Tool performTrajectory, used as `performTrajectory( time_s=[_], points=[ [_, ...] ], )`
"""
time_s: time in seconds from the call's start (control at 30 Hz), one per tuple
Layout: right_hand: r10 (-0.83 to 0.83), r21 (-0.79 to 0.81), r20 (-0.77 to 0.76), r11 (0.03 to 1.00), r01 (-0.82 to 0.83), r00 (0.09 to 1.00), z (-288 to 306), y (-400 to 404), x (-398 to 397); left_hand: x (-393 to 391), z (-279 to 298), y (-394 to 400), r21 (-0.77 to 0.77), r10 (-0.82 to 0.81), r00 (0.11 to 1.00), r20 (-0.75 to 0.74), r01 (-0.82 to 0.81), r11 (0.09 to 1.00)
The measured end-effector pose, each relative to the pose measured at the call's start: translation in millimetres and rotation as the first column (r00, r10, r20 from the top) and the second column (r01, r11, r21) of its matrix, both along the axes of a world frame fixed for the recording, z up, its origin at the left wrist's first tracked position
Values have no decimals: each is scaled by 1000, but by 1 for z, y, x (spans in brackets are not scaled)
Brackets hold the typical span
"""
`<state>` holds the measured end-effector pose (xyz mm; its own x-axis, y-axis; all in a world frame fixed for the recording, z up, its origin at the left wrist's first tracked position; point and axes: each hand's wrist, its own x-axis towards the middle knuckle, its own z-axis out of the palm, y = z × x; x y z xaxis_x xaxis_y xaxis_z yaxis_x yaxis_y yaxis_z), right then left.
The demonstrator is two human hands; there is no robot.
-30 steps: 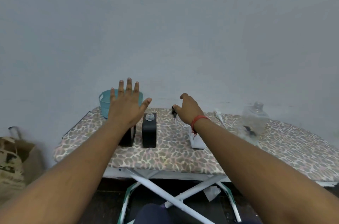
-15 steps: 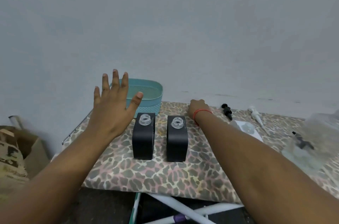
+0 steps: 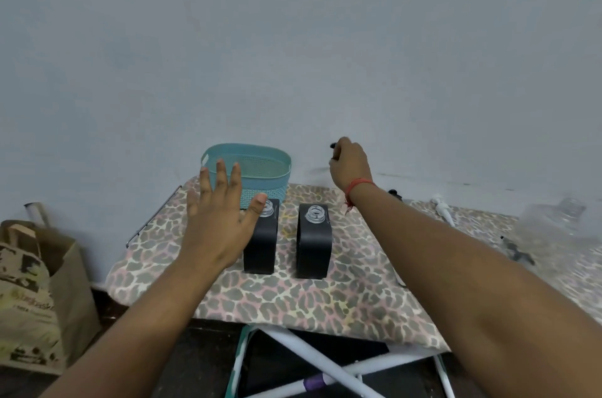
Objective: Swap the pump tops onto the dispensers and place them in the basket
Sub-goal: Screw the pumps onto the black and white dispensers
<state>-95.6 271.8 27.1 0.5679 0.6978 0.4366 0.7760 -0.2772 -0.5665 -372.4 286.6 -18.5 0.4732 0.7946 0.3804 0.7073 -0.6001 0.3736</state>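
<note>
We see soft, even, dimmish light, faint shadows beneath the two black dispensers (image 3: 286, 239); right of them, the frame edge smears into blur and bends.

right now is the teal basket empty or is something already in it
Empty as far as shows: the teal basket shows only its bare perforated inner wall, and both black dispensers stand outside on the table, though the left hand covers its near corner.
</note>
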Motion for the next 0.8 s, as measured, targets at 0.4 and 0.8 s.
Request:
performTrajectory(
  time_s=[0.4,0.8],
  points=[
    [408,567,-446,817,-102,797,58,-44,-104,2,-1,-51,-97,62,990,-124,-74,992],
    [499,586,-400,784,-205,769,43,-58,-144,11,-3,-51,-137,88,985,-146,-108,985]
  ],
)
